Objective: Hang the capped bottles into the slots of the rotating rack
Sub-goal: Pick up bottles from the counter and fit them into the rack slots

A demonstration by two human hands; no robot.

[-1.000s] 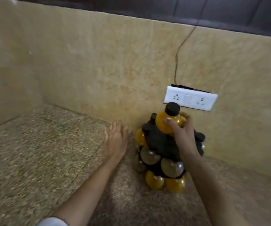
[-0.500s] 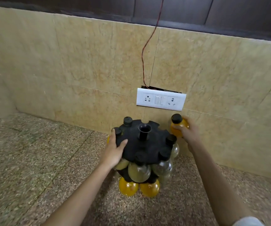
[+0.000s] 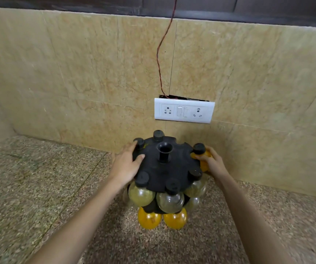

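1. Seen from above: black rotating rack (image 3: 169, 168) standing on a speckled stone tabletop (image 3: 39, 187), close to a beige tiled wall (image 3: 77, 73), a short hollow post (image 3: 164, 152) rising from the middle of its top disc.
2. Left hand (image 3: 125, 165) laid flat on the disc's left edge, fingers (image 3: 139, 157) spread, thumb on the top surface, other fingertips beside a black cap (image 3: 138, 142) at the rim.
3. Right hand (image 3: 211, 162) at the disc's right edge, fingers wrapped around an orange bottle (image 3: 203, 159) with a black cap (image 3: 199, 148); neck at the rim, though whether seated in a slot cannot be told.
4. Hanging by their caps along the near edge: three pale, clear round bottles, left (image 3: 141, 194), centre (image 3: 170, 201) and right (image 3: 196, 188).
5. Two further black caps, at the back (image 3: 158, 134) and at the right front (image 3: 195, 173) of the disc.
6. Lower tier, nearest the tabletop: two orange round bottles side by side, left (image 3: 149, 218) and right (image 3: 175, 219).
7. On the wall just above the rack: white switch plate (image 3: 184, 110) with two sockets and two switches, a thin red wire (image 3: 162, 54) running up from its top edge.
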